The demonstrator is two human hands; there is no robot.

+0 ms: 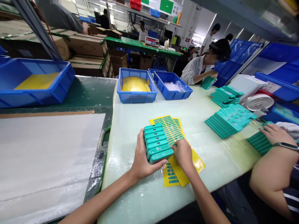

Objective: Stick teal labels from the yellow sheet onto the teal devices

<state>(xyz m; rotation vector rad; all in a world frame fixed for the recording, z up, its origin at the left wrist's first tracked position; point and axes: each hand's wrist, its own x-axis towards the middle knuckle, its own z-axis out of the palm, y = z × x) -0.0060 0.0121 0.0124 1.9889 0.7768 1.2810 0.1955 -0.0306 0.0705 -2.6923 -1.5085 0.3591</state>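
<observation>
My left hand (143,161) is wrapped round a stack of several green cases (157,143), held on edge side by side above the table. Close to the right end of the nearest cases is my right hand (184,152), its fingers pinched together; what they hold, if anything, is too small to make out. Beneath both hands lie overlapping yellow sheets (198,160) with rows of small green strips (171,127). Part of the sheets is hidden by the cases and my right hand.
Blue bins (137,97) (174,95) stand at the table's back edge. Piles of green cases (224,123) and a white fan (259,102) are at the right. A co-worker's arm (268,180) reaches in at the right; another person (195,70) holds green cases farther back.
</observation>
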